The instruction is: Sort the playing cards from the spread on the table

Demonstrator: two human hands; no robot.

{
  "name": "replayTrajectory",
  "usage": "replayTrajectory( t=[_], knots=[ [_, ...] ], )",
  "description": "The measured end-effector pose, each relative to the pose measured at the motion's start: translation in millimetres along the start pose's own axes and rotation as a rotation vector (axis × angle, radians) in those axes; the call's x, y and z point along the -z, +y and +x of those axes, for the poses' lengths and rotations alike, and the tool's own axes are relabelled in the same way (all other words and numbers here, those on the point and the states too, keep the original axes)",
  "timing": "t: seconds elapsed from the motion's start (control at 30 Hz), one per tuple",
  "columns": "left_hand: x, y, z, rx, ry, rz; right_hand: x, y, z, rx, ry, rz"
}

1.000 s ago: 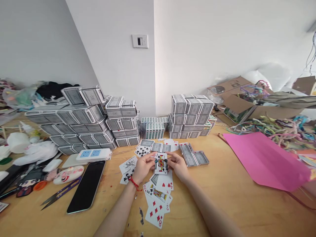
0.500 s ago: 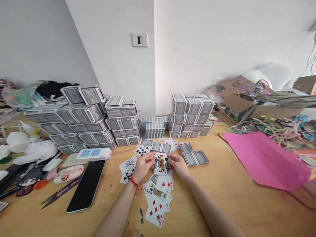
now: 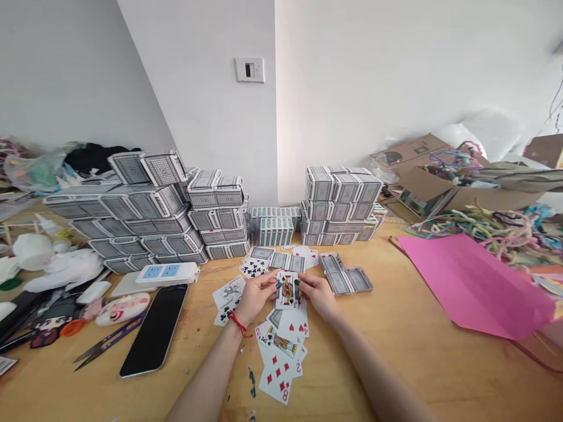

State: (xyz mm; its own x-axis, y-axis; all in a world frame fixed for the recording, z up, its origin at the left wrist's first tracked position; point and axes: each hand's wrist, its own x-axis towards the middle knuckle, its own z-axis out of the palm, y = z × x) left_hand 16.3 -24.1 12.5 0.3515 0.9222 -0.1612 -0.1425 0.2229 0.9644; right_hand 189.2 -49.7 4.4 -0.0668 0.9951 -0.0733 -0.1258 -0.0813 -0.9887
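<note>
Pinching the left edge of a jack card (image 3: pixel 287 290) between thumb and fingers of the left hand (image 3: pixel 258 298), and the right edge likewise with the right hand (image 3: pixel 320 294). Holding it face up near the middle of a wooden table (image 3: pixel 409 351), over other cards (image 3: pixel 275 317); cannot tell whether touching those beneath. Wearing a red cord bracelet (image 3: pixel 239 326) on the left wrist.

Just below, toward the viewer, overlapping in a loose column: a 4 of hearts (image 3: pixel 292 322), then a king (image 3: pixel 281 342), then an 8 of diamonds (image 3: pixel 277 380). Lying beside the left hand: a joker (image 3: pixel 230 291) with a clubs card (image 3: pixel 226 312). Just beyond the fingers: face-down cards (image 3: pixel 287 262) in a row, with a bent piece (image 3: pixel 341 276) in grey pattern to the right.

Farther back, stacked in layers: grey-patterned blocks (image 3: pixel 145 202) at left and right, with small green-and-white boxes (image 3: pixel 276 231) between. Off to the left: a black phone (image 3: pixel 153 331) lying flat, near scissors (image 3: pixel 97 350), with a white power strip (image 3: pixel 170 273) beyond. Off to the right: a pink sheet (image 3: pixel 472 287), tangled yarn (image 3: pixel 492 228), an open cardboard box (image 3: pixel 479 201). Behind: pale walls (image 3: pixel 334 88), with 1 white switch plate (image 3: pixel 250 70).
</note>
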Motion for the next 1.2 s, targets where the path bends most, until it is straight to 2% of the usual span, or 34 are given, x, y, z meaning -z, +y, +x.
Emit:
replayTrajectory(
  t=[0.27,0.5,1.2],
  knots=[
    [2.7,-2.9,0.7,-0.034,-0.039,0.01,0.1,0.9,0.2,0.015,-0.002,-0.002],
    [2.9,-3.0,1.3,-0.03,-0.011,0.036,0.6,2.0,0.1,0.015,0.002,0.014],
    [0.4,0.8,-0.6,-0.023,-0.027,-0.024,1.9,3.8,1.1,0.002,0.003,0.021]
  ],
)
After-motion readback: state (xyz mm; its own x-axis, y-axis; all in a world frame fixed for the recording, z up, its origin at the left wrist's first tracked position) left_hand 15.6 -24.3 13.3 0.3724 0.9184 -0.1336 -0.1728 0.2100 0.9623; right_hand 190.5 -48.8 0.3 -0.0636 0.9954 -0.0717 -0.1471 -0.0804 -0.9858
